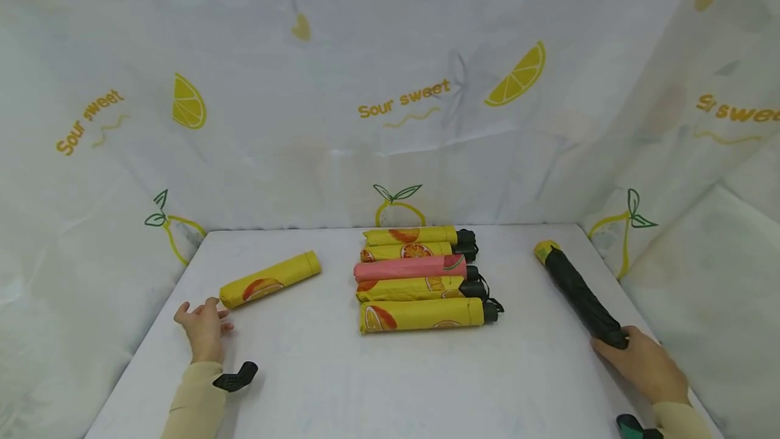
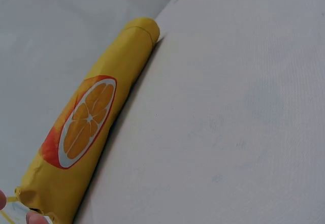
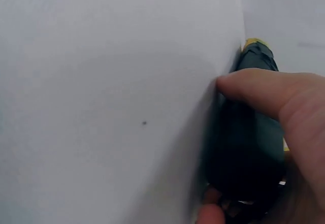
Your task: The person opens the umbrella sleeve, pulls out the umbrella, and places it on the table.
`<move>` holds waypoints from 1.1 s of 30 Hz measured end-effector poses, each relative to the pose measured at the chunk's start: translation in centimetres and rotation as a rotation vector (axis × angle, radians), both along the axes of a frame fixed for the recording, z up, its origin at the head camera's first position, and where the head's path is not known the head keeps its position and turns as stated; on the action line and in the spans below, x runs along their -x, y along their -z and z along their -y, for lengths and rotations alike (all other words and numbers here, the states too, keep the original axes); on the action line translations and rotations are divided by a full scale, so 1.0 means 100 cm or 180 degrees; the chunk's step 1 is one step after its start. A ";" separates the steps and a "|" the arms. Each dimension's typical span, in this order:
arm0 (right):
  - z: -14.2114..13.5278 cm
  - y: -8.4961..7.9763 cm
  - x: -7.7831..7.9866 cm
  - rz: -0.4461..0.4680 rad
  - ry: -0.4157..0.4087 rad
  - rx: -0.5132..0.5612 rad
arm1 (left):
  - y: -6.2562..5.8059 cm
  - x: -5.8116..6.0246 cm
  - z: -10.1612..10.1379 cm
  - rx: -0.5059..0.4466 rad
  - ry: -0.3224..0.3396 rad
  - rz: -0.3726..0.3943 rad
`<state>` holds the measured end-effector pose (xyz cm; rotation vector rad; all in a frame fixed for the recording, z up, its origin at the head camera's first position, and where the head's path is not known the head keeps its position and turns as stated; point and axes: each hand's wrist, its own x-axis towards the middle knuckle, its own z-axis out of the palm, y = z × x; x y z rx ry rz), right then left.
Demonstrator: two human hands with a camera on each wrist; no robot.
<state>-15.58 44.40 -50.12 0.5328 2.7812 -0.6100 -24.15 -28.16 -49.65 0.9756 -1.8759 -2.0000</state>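
L side: my L grip [image 1: 206,330] was at the near end of a yellow, tube-shaped cloth sleeve w/ orange-slice print [image 1: 271,280]; fingers loose & apart, couldn't tell if a fingertip touched. Sleeve lay slantwise on the L part of the flat white worktop [image 1: 426,385].

R side: my R grip [image 1: 648,364] was clamped on the near end of a long black folded umbrella w/ yellow far end [image 1: 581,297], thumb over it. Umbrella ran along the R edge, far end angled toward centre.

Ctr: row of 5, approx. parallel: 4 yellow fruit-print folded umbrellas [image 1: 420,316], plus 1 pink folded umbrella w/ watermelon print [image 1: 414,268] 3rd in line; black handles to R.
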 end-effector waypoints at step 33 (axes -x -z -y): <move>0.042 -0.064 0.010 -0.1506 -0.0685 0.0617 | -0.026 -0.008 -0.027 0.0756 0.1409 -0.0576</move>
